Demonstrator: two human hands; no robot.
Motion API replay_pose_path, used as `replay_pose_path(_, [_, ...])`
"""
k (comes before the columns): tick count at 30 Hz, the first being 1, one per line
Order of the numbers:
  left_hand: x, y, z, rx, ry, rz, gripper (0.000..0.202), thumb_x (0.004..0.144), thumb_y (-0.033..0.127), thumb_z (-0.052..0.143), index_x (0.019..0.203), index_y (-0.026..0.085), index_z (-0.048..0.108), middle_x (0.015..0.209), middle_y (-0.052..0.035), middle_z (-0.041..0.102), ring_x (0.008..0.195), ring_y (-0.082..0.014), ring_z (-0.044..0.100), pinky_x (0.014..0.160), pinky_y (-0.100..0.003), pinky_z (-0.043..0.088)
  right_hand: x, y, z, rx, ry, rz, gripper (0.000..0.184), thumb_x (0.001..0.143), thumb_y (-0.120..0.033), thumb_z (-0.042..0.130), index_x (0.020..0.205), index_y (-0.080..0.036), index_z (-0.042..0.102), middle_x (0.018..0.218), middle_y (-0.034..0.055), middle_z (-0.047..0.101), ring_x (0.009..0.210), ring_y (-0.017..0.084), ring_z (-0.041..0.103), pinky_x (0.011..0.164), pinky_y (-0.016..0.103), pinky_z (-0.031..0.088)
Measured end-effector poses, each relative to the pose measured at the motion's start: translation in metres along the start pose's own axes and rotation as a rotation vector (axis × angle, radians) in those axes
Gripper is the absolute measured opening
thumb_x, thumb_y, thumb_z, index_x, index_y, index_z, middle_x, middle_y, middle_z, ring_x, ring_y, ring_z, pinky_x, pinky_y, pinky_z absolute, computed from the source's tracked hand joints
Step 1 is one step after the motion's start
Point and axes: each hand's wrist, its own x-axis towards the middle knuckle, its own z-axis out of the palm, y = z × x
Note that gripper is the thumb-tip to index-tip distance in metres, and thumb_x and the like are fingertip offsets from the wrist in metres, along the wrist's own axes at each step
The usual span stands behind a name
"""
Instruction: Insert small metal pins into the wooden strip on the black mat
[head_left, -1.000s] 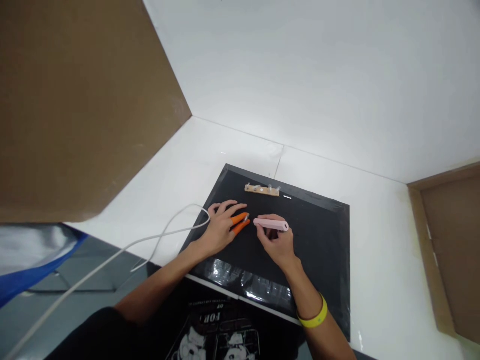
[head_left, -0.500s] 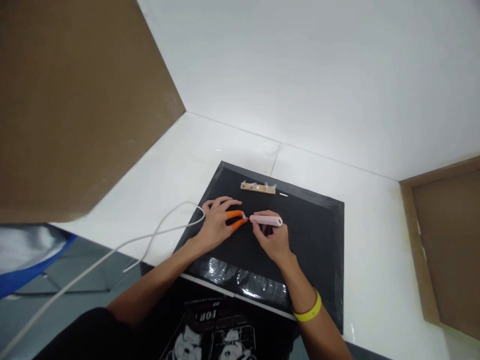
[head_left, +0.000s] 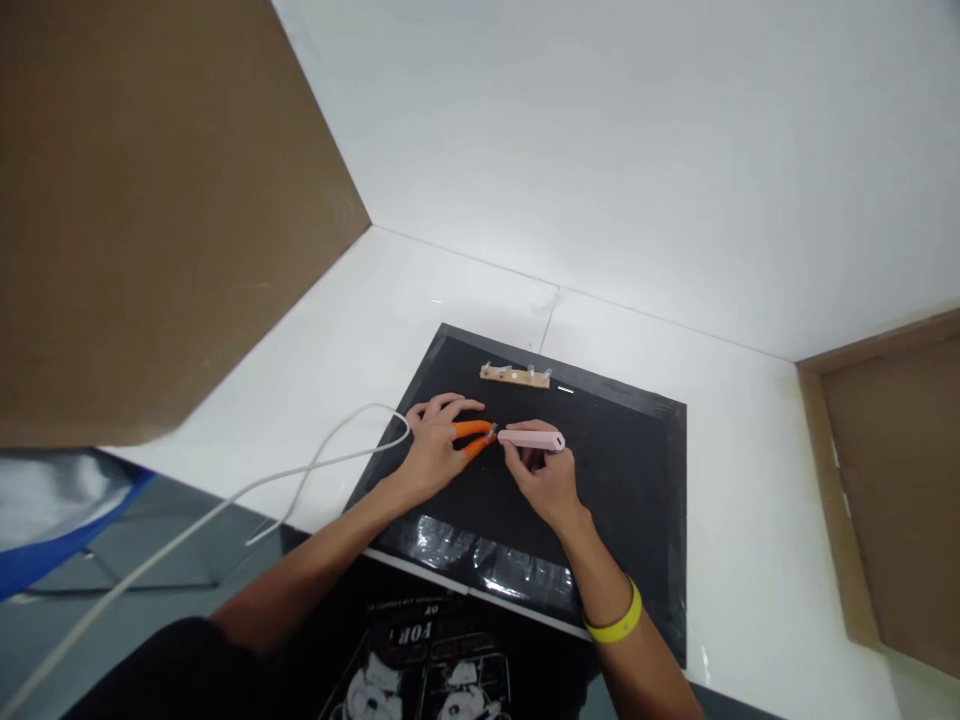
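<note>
My left hand (head_left: pixel 433 450) rests over a black mat (head_left: pixel 622 500), its thumb and index finger in orange finger cots (head_left: pixel 471 428). Those two fingertips pinch a small greyish piece (head_left: pixel 492 431), too small to name, while the other fingers stretch out on the mat. My right hand (head_left: pixel 551 487) grips a pink pen-shaped device (head_left: pixel 532 440) like a pen. It lies nearly level, its tip close to the small piece; whether they touch I cannot tell. Beyond the hands is a narrow wooden strip (head_left: pixel 517 377) bearing several small clear pieces, with a thin white stick (head_left: pixel 565 390) to its right.
A white cable (head_left: pixel 247 490) runs from the lower left and loops beside my left wrist. Brown panels (head_left: pixel 165 200) stand at the left, and a brown box-like frame (head_left: pixel 832 500) at the right. The white table (head_left: pixel 750 480) surrounds the mat.
The small piece at the left fingertips has turned slightly and shifted a little to the right. Both hands hold almost the same place.
</note>
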Motion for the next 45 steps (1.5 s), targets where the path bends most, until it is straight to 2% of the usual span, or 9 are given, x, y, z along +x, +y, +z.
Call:
replay_pose_path(3, [0.000, 0.001, 0.000, -0.008, 0.000, -0.001, 0.010, 0.093, 0.030, 0.071, 0.094, 0.031, 0.081, 0.125, -0.0027, 0.073, 0.123, -0.0311, 0.053, 0.105, -0.058, 0.028, -0.001, -0.002, 0.003, 0.107, 0.037, 0.075, 0.021, 0.089, -0.035, 0.071, 0.105, -0.021, 0.067, 0.090, 0.0020, 0.073, 0.054, 0.008, 0.058, 0.046, 0.020, 0.045])
replay_pose_path(8, [0.004, 0.005, -0.001, -0.040, 0.014, 0.002, 0.009, 0.091, 0.030, 0.072, 0.088, 0.030, 0.080, 0.122, -0.0026, 0.074, 0.122, -0.0312, 0.054, 0.104, -0.057, 0.027, 0.003, -0.005, 0.006, 0.325, 0.104, 0.193, 0.033, 0.089, -0.040, 0.072, 0.111, -0.021, 0.057, 0.106, 0.0071, 0.075, 0.066, 0.014, 0.071, 0.046, 0.022, 0.055])
replay_pose_path(13, [0.012, 0.016, 0.001, -0.103, 0.067, 0.001, 0.008, 0.092, 0.025, 0.070, 0.091, 0.027, 0.078, 0.117, -0.0027, 0.076, 0.117, -0.0287, 0.058, 0.103, -0.055, 0.029, 0.012, -0.004, 0.000, 0.460, 0.185, 0.228, 0.041, 0.086, -0.041, 0.077, 0.114, -0.022, 0.053, 0.110, 0.0086, 0.075, 0.083, 0.020, 0.076, 0.056, 0.026, 0.064])
replay_pose_path(18, [0.027, 0.030, 0.008, -0.226, 0.143, 0.023, 0.007, 0.092, 0.023, 0.068, 0.093, 0.025, 0.075, 0.106, -0.0033, 0.076, 0.110, -0.0255, 0.062, 0.100, -0.049, 0.037, 0.018, -0.003, -0.008, 0.496, 0.221, 0.236, 0.040, 0.084, -0.038, 0.079, 0.111, -0.021, 0.056, 0.108, 0.0083, 0.076, 0.084, 0.021, 0.077, 0.060, 0.030, 0.067])
replay_pose_path(23, [0.046, 0.045, 0.019, -0.441, 0.175, 0.093, 0.005, 0.090, 0.024, 0.068, 0.095, 0.022, 0.071, 0.100, -0.0048, 0.072, 0.103, -0.0233, 0.064, 0.096, -0.042, 0.049, 0.024, -0.002, -0.022, 0.465, 0.271, 0.205, 0.039, 0.080, -0.035, 0.083, 0.107, -0.020, 0.060, 0.105, 0.0090, 0.077, 0.070, 0.018, 0.074, 0.049, 0.025, 0.060])
replay_pose_path(27, [0.053, 0.056, 0.029, -0.596, 0.179, 0.095, 0.016, 0.089, 0.026, 0.070, 0.104, 0.022, 0.066, 0.103, -0.0065, 0.070, 0.090, -0.0204, 0.066, 0.084, -0.038, 0.054, 0.028, 0.003, -0.040, 0.428, 0.348, 0.179, 0.042, 0.079, -0.036, 0.083, 0.108, -0.020, 0.057, 0.105, 0.0099, 0.077, 0.057, 0.014, 0.067, 0.043, 0.024, 0.051])
replay_pose_path(30, [0.052, 0.059, 0.033, -0.681, 0.164, 0.094, 0.017, 0.089, 0.028, 0.070, 0.103, 0.021, 0.064, 0.098, -0.0056, 0.068, 0.078, -0.0166, 0.063, 0.075, -0.034, 0.054, 0.029, 0.008, -0.052, 0.409, 0.396, 0.171, 0.040, 0.080, -0.035, 0.083, 0.106, -0.021, 0.056, 0.107, 0.0095, 0.077, 0.051, 0.010, 0.060, 0.043, 0.024, 0.048])
replay_pose_path(36, [0.046, 0.058, 0.033, -0.773, 0.087, 0.109, 0.018, 0.085, 0.025, 0.075, 0.097, 0.020, 0.063, 0.084, -0.0012, 0.061, 0.065, -0.0117, 0.053, 0.062, -0.028, 0.048, 0.027, 0.011, -0.063, 0.431, 0.311, 0.196, 0.036, 0.078, -0.032, 0.084, 0.100, -0.023, 0.058, 0.102, 0.0075, 0.078, 0.044, 0.008, 0.053, 0.042, 0.024, 0.044])
replay_pose_path(45, [0.052, 0.057, 0.034, -0.816, 0.007, 0.056, 0.010, 0.086, 0.022, 0.072, 0.090, 0.019, 0.064, 0.083, -0.0013, 0.058, 0.062, -0.0105, 0.049, 0.055, -0.026, 0.042, 0.025, 0.011, -0.067, 0.508, 0.249, 0.233, 0.034, 0.075, -0.030, 0.085, 0.095, -0.026, 0.058, 0.096, 0.0043, 0.079, 0.040, 0.008, 0.049, 0.038, 0.024, 0.042])
